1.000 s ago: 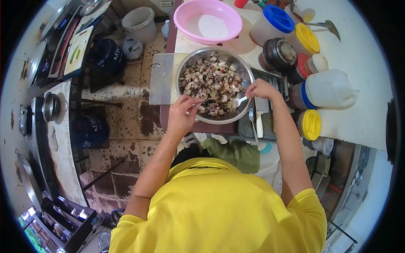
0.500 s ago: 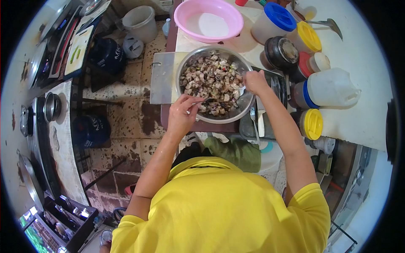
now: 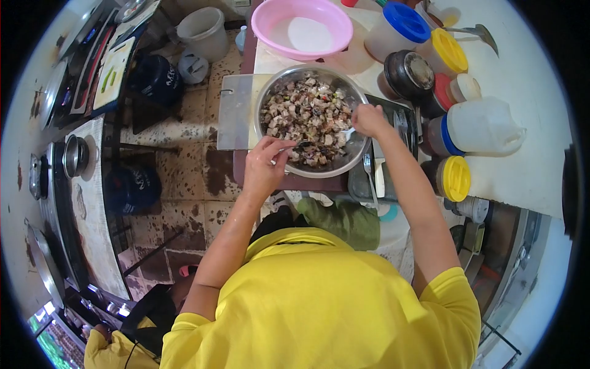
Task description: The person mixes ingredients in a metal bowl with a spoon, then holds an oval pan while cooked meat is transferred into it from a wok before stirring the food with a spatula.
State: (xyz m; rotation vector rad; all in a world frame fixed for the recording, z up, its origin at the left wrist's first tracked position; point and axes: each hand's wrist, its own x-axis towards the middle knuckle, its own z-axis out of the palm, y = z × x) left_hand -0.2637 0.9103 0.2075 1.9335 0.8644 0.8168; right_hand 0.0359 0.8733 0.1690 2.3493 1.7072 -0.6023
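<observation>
A steel bowl [image 3: 263,87] of chopped, mixed food [image 3: 310,114] stands near the table's front edge. My left hand [image 3: 265,163] is closed on a spoon [image 3: 299,146] at the bowl's lower left, its dark-looking head in the food. At the right rim my right hand [image 3: 370,122] grips a second, pale utensil [image 3: 349,131], whose tip touches the food; its exact shape is partly hidden. Just right of the bowl, under my right forearm, a fork [image 3: 369,175] and a white-handled knife [image 3: 380,178] lie on a dark tray [image 3: 359,186].
A pink basin [image 3: 261,27] sits behind the bowl. Lidded containers, one with a blue lid [image 3: 405,22], a dark pot [image 3: 409,75] and a plastic jug [image 3: 482,127] line the right. Another person [image 3: 120,352] in yellow is at lower left. A clear board [image 3: 236,117] juts out left.
My right hand has moved slightly left and up with its utensil, and the food has shifted. My left hand stays nearly in place. Another person has come into view at lower left.
</observation>
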